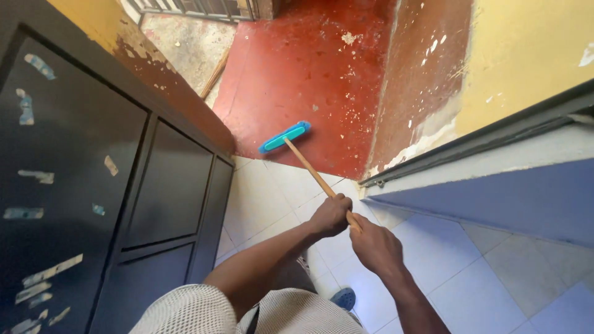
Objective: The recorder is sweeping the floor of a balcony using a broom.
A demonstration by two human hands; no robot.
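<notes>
The broom head (284, 137) could bump the red and yellow wall (427, 93) on the right, because the doorway is narrow and the wall is close by. It could also knock the dark door (93, 185) on the left if the stick swings wide. The red floor (309, 68) looks rough and chipped, with small white bits on it, so the broom head might catch on a chip and stop short. The hands sit close together on the stick, so I think the far end could wobble.

The wooden stick (309, 168) runs up and away from the hands to the blue broom head. The broom head rests on the red floor, just past the edge of the white tile floor (266, 204), well apart from the hands. The left hand (331, 215) is curled tight around the stick, a little farther along it. The right hand (374, 246) is also wrapped tight around the stick, at the end nearest the body. The two hands are touching or almost touching. A blue shoe (344, 298) peeks out below the arms.
</notes>
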